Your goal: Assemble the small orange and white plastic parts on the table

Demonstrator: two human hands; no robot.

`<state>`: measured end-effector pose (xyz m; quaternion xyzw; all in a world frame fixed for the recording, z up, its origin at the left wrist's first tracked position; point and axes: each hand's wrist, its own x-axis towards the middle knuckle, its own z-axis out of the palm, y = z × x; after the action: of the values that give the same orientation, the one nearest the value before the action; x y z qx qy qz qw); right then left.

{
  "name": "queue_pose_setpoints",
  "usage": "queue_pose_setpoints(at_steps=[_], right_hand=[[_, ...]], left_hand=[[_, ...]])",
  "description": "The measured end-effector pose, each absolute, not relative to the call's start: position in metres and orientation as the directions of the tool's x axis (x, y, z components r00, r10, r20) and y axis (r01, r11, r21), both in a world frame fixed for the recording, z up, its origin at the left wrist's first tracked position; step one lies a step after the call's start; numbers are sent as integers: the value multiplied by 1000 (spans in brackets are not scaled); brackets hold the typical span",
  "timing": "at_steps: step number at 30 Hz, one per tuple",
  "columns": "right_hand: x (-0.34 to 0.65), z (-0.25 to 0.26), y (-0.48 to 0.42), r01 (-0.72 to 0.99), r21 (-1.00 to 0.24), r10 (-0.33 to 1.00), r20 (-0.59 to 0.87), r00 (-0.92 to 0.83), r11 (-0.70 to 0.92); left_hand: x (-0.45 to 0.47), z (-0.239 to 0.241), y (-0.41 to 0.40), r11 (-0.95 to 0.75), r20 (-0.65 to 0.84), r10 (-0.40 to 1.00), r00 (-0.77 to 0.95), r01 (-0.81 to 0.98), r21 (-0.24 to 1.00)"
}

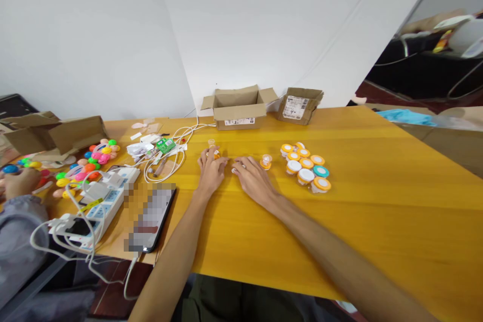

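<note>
My left hand (pixel 212 173) curls its fingers over a small orange-and-white capped container (pixel 216 154), which they partly hide. Just beyond those fingertips is a small clear cup (pixel 211 143). My right hand (pixel 252 177) is closed low on the table, with a sliver of something white showing at its fingertips; its kind is hidden. To the right of that hand stands a clear, dome-topped container with an orange rim (pixel 266 162). Farther right, several small containers with white tops and orange rims sit in a cluster, one of them with a teal rim (pixel 321 171).
An open cardboard box (pixel 240 115) and a smaller box (pixel 300 105) stand by the wall. Left are white cables (pixel 181 158), a phone (pixel 158 211), a power strip (pixel 107 206) and colourful balls (pixel 90 167). Another person's hand (pixel 22 182) is at far left.
</note>
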<state>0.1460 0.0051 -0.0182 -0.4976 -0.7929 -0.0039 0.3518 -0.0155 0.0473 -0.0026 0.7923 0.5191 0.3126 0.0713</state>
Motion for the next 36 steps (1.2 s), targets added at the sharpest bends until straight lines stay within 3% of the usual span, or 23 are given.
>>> queue_pose_setpoints(at_steps=[13, 18, 23, 36], right_hand=[[149, -16, 8, 764, -378, 785, 562, -260, 523], [150, -12, 6, 686, -525, 791, 600, -122, 504], [155, -10, 7, 591, -645, 811, 584, -26, 484], [156, -8, 9, 472, -735, 838, 546, -13, 487]], left_hand=[[-12, 7, 43, -519, 443, 837, 322, 725, 453], [-9, 11, 43, -599, 419, 801, 428, 562, 570], [-6, 10, 42, -564, 357, 795, 490, 382, 732], [-2, 10, 43, -504, 359, 837, 414, 325, 801]])
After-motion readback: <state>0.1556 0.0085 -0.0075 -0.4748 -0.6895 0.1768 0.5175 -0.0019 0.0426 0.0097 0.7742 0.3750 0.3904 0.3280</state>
